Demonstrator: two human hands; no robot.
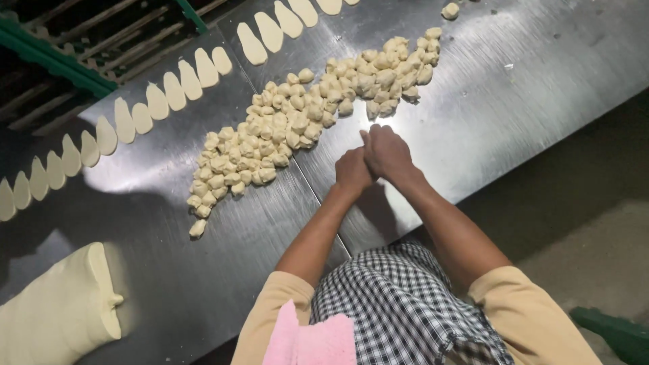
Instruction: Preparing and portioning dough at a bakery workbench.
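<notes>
My left hand (352,169) and my right hand (387,151) are pressed together on the steel table (514,101), fingers closed, the right partly over the left. Whether a dough piece lies under them is hidden. Just beyond the hands runs a long heap of small pale dough lumps (297,122), stretching from the near left to the far right. The nearest lumps sit a short way off my fingertips.
A row of flattened oval dough pieces (145,111) lines the table's far edge. A big block of dough (64,311) lies at the near left. One stray lump (450,10) sits far right. Green-framed slatted racks (74,47) stand beyond; floor lies to the right.
</notes>
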